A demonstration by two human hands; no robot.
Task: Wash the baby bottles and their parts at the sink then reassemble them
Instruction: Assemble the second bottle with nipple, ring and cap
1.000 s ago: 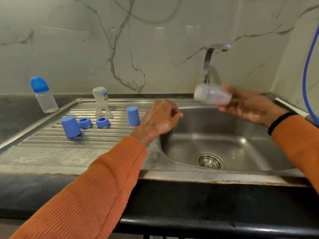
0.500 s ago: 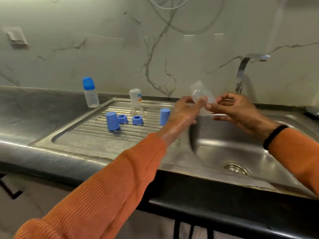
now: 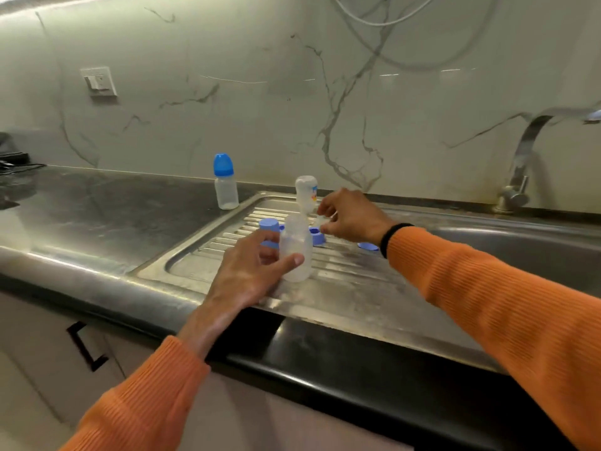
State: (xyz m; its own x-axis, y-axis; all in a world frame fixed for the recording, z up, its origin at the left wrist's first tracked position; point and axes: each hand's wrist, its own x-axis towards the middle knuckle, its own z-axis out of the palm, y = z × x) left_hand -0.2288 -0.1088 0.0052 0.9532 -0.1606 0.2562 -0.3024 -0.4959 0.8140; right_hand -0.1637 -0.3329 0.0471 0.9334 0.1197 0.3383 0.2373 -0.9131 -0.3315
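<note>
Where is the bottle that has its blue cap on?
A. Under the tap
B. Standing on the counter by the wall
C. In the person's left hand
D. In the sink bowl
B: the capped bottle stands upright on the dark counter near the wall, left of the draining board, away from both hands.

Your way along the drainboard is lying open at its near half; the blue caps, blue ring and upturned bottle are crowding its far half
</note>
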